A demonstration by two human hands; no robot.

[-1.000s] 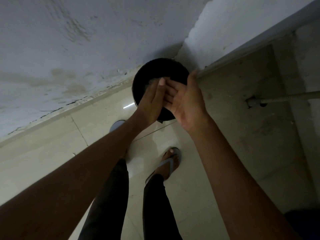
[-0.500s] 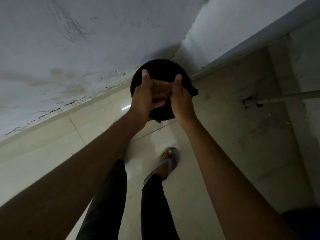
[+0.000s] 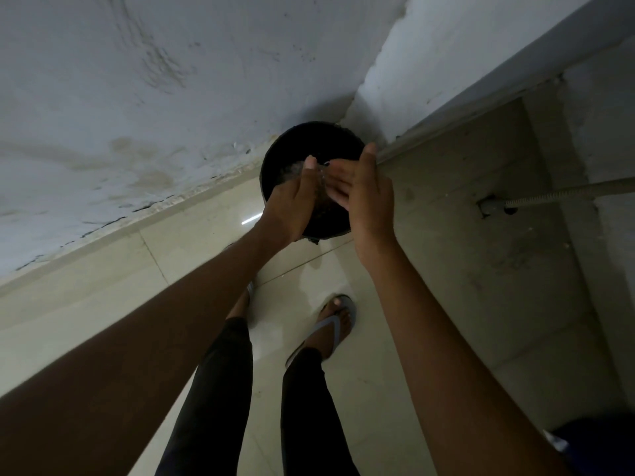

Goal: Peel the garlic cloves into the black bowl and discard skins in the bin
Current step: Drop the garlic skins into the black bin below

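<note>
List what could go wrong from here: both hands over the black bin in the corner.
1. The left hand and right hand brush together near the front rim of the bin; pale flakes at the left fingertips may drift onto the glossy floor tiles.
2. The scene is dim, so stray skins would probably go unnoticed.

Left hand (image 3: 292, 204) and right hand (image 3: 367, 197) — flat, palms facing.

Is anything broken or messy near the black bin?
Yes. The wall left of the black bin has brownish stains, and its bottom edge is cracked and chipped along the floor. Nothing looks spilled on the tiles.
</note>
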